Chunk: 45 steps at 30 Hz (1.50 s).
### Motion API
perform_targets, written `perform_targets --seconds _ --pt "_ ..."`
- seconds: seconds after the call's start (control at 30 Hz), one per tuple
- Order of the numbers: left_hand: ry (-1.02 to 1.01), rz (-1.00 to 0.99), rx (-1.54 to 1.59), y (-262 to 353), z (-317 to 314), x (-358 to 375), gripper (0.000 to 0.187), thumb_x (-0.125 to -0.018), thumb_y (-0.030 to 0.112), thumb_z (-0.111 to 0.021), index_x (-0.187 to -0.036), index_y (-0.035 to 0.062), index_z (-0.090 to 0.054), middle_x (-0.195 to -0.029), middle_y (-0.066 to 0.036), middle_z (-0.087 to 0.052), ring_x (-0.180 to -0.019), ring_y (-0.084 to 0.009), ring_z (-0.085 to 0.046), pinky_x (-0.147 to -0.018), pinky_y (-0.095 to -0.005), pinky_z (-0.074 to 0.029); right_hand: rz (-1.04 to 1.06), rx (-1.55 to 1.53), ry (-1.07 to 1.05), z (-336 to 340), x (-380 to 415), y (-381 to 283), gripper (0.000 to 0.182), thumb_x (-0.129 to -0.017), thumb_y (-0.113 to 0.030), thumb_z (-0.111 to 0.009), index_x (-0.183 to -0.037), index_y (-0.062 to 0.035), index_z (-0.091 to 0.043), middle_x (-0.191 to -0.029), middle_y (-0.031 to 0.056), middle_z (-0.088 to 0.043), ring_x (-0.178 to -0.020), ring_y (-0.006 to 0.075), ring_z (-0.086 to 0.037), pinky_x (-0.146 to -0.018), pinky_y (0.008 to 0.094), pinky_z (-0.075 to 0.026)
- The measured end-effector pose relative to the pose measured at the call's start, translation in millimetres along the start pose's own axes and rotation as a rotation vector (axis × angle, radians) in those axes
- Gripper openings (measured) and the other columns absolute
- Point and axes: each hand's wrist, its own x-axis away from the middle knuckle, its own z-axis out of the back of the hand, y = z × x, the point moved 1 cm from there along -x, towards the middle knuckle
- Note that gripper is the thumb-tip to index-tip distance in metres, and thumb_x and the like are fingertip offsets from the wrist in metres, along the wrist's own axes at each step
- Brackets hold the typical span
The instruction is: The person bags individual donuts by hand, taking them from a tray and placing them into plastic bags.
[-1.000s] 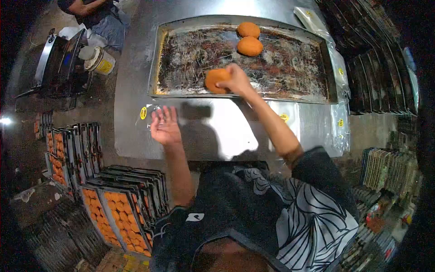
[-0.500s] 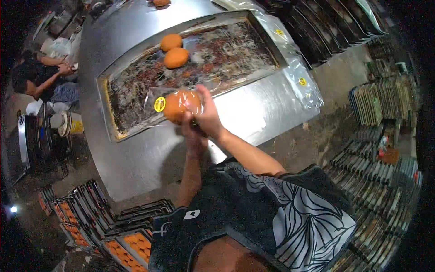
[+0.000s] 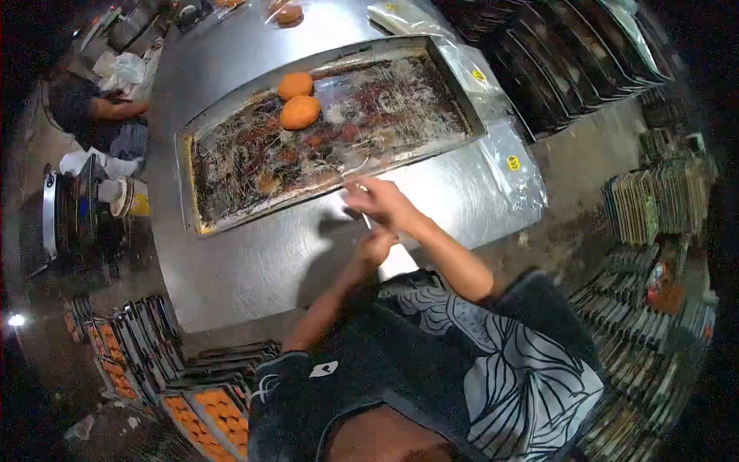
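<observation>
My right hand (image 3: 377,202) is over the front rim of a worn metal tray (image 3: 339,183), its fingers blurred by motion. Just below it, my left hand (image 3: 374,250) is closed, its grip partly hidden and blurred. A thin whitish strip (image 3: 366,220) shows between the two hands; I cannot make out what it is. By my left hand, a flat white piece (image 3: 398,262) lies at the table's near edge. Two round orange-brown buns (image 3: 299,113) sit together towards the tray's back left, away from both hands.
The steel table (image 3: 231,281) also bears clear plastic bags with yellow labels (image 3: 512,162) at right and a wrapped bun (image 3: 285,12) at the far edge. Stacked trays (image 3: 654,200) stand right; trays of buns (image 3: 208,420) lower left. Another person (image 3: 85,112) is at far left.
The bun in a clear labelled bag has left my hands. Both hands have shifted right and closer together, apart from it. The two buns on the tray stay in place.
</observation>
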Motion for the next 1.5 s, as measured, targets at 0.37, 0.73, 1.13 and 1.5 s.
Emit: perform_targets --seconds 0.37,0.73,1.13,1.5 --pt "0.592 0.316 -0.335 152.3 -74.3 9.5 0.023 -0.072 0.02 -0.063 -0.081 -0.0004 -0.061 -0.072 -0.009 -0.06 -0.067 -0.0111 -0.056 -0.059 -0.0244 -0.044 -0.142 0.17 0.092 7.2 116.1 87.9 0.021 -0.081 -0.009 -0.047 -0.101 -0.0033 -0.05 -0.068 0.0149 -0.055 -0.058 0.0232 -0.055 -0.055 0.0347 -0.044" --pt "0.937 -0.449 -0.758 210.9 -40.1 16.0 0.011 -0.071 0.007 -0.061 -0.082 0.0037 -0.059 -0.071 -0.005 -0.051 -0.069 -0.0204 -0.049 -0.061 -0.0309 -0.041 -0.061 -1.436 0.058 -11.7 -25.9 10.2 0.05 -0.085 -0.04 -0.035 -0.125 -0.0104 -0.03 -0.122 0.0151 -0.04 -0.105 0.0259 -0.043 -0.092 0.037 -0.031" --pt "1.233 -0.585 0.834 256.8 115.9 93.3 0.046 -0.084 0.02 -0.042 -0.124 0.0065 -0.024 -0.112 -0.013 -0.041 -0.102 -0.0276 -0.046 -0.086 -0.0493 -0.039 0.428 1.064 -0.039 -18.9 -247.1 75.2 0.06 -0.073 -0.022 -0.056 -0.127 -0.0257 -0.029 -0.128 0.0199 -0.029 -0.105 0.04 -0.04 -0.09 0.0433 -0.033" --pt "0.986 -0.573 1.012 244.8 103.6 63.4 0.046 -0.077 0.026 -0.042 -0.117 0.0069 -0.032 -0.115 -0.017 -0.042 -0.102 -0.0345 -0.045 -0.088 -0.0517 -0.036 0.393 -0.088 0.348 -79.6 -76.0 -10.5 0.048 -0.063 -0.01 -0.065 -0.108 -0.0034 -0.05 -0.109 0.0104 -0.05 -0.077 0.0273 -0.052 -0.072 0.0333 -0.042"
